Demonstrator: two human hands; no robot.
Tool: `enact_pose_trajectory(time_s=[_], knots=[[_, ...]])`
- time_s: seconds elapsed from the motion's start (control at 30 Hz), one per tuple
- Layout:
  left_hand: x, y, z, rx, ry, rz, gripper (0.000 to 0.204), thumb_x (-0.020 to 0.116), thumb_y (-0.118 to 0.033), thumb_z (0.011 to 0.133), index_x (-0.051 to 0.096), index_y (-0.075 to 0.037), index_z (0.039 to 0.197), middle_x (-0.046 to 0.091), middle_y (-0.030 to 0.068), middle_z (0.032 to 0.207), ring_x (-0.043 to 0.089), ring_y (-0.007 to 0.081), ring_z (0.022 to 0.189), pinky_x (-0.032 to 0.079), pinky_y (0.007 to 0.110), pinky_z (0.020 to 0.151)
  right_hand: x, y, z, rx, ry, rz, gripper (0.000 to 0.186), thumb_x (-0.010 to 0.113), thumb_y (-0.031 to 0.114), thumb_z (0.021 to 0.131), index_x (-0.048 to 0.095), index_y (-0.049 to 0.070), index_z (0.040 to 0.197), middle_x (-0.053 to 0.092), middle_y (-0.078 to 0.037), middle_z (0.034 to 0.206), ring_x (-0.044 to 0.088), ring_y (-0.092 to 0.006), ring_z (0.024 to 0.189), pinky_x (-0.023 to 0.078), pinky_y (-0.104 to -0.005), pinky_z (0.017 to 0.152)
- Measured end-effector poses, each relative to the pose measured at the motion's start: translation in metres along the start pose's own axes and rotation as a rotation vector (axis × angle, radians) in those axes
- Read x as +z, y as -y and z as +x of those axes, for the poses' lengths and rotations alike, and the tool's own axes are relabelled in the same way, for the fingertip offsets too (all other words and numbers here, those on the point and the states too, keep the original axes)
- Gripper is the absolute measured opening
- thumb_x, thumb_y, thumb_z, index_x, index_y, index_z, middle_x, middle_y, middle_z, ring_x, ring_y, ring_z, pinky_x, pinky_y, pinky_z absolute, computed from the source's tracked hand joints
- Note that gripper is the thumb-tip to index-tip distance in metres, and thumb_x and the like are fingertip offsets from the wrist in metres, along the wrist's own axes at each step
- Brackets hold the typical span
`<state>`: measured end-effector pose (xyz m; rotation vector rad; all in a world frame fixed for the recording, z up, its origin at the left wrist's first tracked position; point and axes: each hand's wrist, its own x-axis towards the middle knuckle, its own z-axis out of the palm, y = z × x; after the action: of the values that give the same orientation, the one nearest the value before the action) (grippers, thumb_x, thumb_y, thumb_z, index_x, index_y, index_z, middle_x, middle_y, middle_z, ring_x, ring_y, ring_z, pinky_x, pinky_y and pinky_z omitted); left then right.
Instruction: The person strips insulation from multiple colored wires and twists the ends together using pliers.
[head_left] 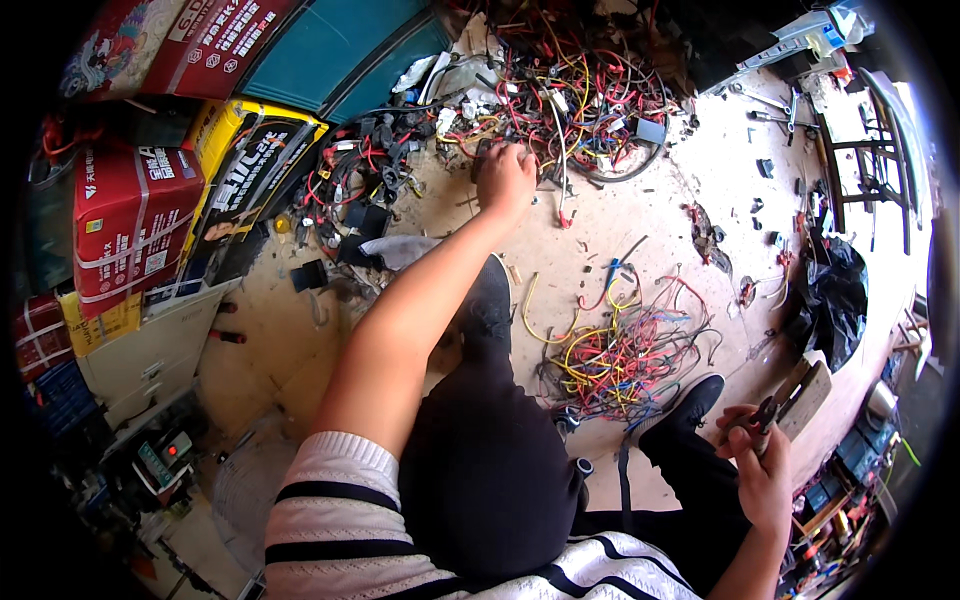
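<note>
My left hand point(505, 180) reaches out to the front edge of a tangled heap of coloured wires point(590, 105), fingers curled round something dark that is mostly hidden under them. My right hand point(758, 460), low on the right, grips a pair of dark pliers point(762, 418), with a pale flat piece point(808, 398) just behind them. A second, looser bundle of yellow, red, blue and grey wires point(630, 355) lies on the floor between my hands, beside my right shoe point(680, 420).
Red and yellow boxes point(135, 230) are stacked on the left. Small scraps and tools point(770, 110) litter the pale floor point(700, 160). A black bag point(830, 290) and a black metal frame point(870, 150) stand right. More tools point(850, 470) crowd the lower right.
</note>
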<state>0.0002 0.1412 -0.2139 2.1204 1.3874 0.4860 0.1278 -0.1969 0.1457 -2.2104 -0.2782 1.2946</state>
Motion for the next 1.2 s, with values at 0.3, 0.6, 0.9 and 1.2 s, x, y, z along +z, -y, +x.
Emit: enact_pose_trajectory(time_s=[0.3,0.6,0.9,1.2], knots=[[0.008,-0.028,-0.029,-0.441,0.171,-0.994,0.008,0.061,-0.011,0.094,0.059,-0.004,0.095,0.065,0.0029,0.087,0.060,0.0101,0.072,0.050,0.025,0.065,0.005,0.001,0.007,0.032,0.026,-0.067,0.018,0.057,0.008,0.095,0.059,-0.004,0.107,0.062,-0.005,0.090,0.054,-0.0093,0.073,0.048,-0.0247,0.068],[-0.036,-0.081,-0.077,-0.446,0.649,-1.226,0.012,0.057,-0.015,0.097,0.055,-0.004,0.102,0.067,0.0073,0.088,0.064,0.0122,0.073,0.052,0.025,0.065,0.010,-0.004,0.011,0.054,0.069,-0.026,0.020,0.057,0.009,0.095,0.058,-0.005,0.108,0.064,-0.007,0.091,0.056,-0.0107,0.074,0.049,-0.0262,0.069],[-0.012,-0.042,-0.069,-0.042,0.611,-0.234,0.022,0.064,-0.026,0.086,0.069,-0.006,0.092,0.070,0.0122,0.085,0.068,0.0247,0.075,0.052,0.036,0.070,0.012,-0.008,0.014,0.061,0.064,-0.042,0.020,0.058,0.011,0.095,0.058,-0.005,0.106,0.062,-0.006,0.088,0.055,-0.0107,0.073,0.049,-0.0265,0.068],[0.003,-0.016,-0.006,0.246,0.292,0.165,0.018,0.072,-0.014,0.078,0.067,-0.012,0.095,0.059,0.0093,0.103,0.060,0.0294,0.097,0.049,0.039,0.083,0.014,-0.010,0.017,0.053,0.080,-0.076,0.021,0.059,0.013,0.095,0.058,-0.005,0.107,0.060,-0.005,0.082,0.055,-0.0108,0.069,0.047,-0.0272,0.066]])
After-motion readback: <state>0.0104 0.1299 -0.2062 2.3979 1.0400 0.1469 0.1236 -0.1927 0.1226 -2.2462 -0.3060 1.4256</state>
